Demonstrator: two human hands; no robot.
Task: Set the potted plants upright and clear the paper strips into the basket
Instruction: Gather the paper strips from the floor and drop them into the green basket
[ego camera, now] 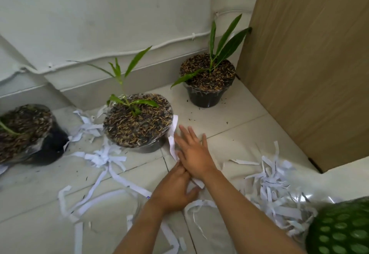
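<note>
Three black potted plants sit on the tiled floor. The far pot stands upright by the wall. The middle pot looks tilted toward me. The left pot lies tipped on its side. White paper strips are scattered around the pots, with a heap beside the green basket at the bottom right. My right hand is spread flat, fingers apart, over a long strip that runs from the middle pot. My left hand, under the right wrist, pinches that strip's near end.
A brown wooden panel stands on the right, close to the far pot. A white cable runs along the wall behind the pots. Loose soil specks dot the tiles. More strips lie near me on the left.
</note>
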